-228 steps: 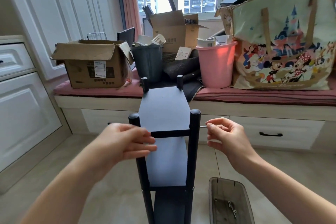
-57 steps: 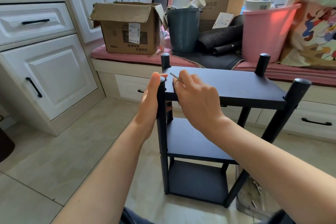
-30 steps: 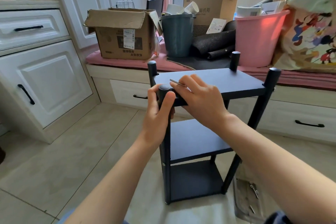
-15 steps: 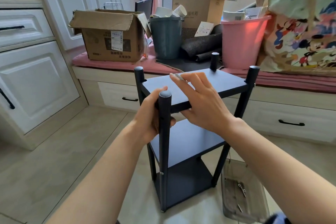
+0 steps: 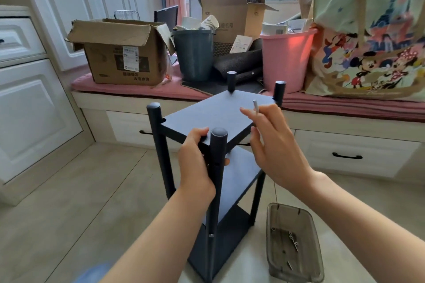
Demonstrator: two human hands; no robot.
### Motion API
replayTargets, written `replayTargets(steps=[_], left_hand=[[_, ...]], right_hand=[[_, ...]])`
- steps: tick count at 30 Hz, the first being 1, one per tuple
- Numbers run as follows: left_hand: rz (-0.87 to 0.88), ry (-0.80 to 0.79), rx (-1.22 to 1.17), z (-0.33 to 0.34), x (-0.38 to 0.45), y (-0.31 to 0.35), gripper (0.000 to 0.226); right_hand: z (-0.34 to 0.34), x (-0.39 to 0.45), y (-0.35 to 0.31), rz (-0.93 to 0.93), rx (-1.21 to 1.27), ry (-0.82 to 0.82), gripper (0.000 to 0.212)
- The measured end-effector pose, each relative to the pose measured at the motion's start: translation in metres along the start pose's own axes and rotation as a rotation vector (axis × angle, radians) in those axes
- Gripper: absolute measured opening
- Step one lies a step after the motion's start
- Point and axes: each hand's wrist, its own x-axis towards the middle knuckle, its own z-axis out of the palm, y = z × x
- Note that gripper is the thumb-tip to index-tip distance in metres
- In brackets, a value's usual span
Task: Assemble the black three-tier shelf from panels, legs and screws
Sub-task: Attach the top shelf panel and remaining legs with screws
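The black three-tier shelf [image 5: 213, 112] stands upright on the tiled floor, one corner turned toward me. My left hand [image 5: 195, 163] grips the nearest leg [image 5: 217, 167] just under the top panel, fingers wrapped around the corner. My right hand [image 5: 273, 147] hovers at the top panel's right edge, lifted off it, with a thin metal hex key [image 5: 255, 105] held between its fingers. A screw head [image 5: 211, 235] shows low on the near leg.
A smoky plastic tray [image 5: 276, 216] holding several screws sits on the floor at the shelf's right. Behind is a window bench with drawers, carrying a cardboard box [image 5: 119, 53], a grey bin [image 5: 194, 53], a pink bucket [image 5: 286, 57] and a cartoon tote bag [image 5: 370, 37]. White cabinets [image 5: 30, 108] line the left.
The shelf has been turned so a corner now faces me. My right hand has lifted off the top panel, still holding the hex key. My left hand stays on the near leg.
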Motion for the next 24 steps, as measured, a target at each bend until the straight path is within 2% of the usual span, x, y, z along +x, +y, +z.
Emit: replayTargets(steps=[2, 5, 7, 9, 12, 14, 17, 21, 24], left_hand=[[0.013, 0.09, -0.041, 0.008, -0.001, -0.004, 0.02], [0.069, 0.169, -0.058, 0.019, -0.002, -0.011, 0.024], [0.077, 0.188, -0.08, 0.024, -0.003, -0.016, 0.025], [0.065, 0.173, -0.087, 0.029, -0.005, -0.022, 0.022], [0.034, 0.105, -0.114, 0.034, -0.007, -0.032, 0.024], [-0.003, 0.031, -0.128, 0.038, -0.009, -0.036, 0.018], [-0.047, -0.098, -0.032, 0.042, -0.01, -0.042, 0.017], [-0.073, -0.273, 0.128, 0.042, -0.01, -0.045, 0.035], [-0.041, -0.335, 0.18, 0.039, -0.007, -0.044, 0.048]], right_hand=[[-0.005, -0.007, 0.001, 0.036, 0.071, -0.014, 0.036], [-0.014, -0.014, 0.003, 0.048, 0.146, -0.042, 0.033], [-0.018, -0.018, 0.005, -0.028, 0.1, -0.04, 0.03], [-0.022, -0.022, 0.007, -0.041, 0.151, -0.06, 0.035], [-0.029, -0.025, 0.004, 0.118, 0.363, -0.078, 0.029], [-0.032, -0.026, 0.004, 0.247, 0.471, -0.086, 0.024], [-0.039, -0.028, 0.01, 0.406, 0.6, -0.068, 0.029], [-0.049, -0.037, 0.014, 0.471, 0.582, -0.03, 0.026], [-0.053, -0.039, 0.014, 0.496, 0.569, -0.018, 0.023]])
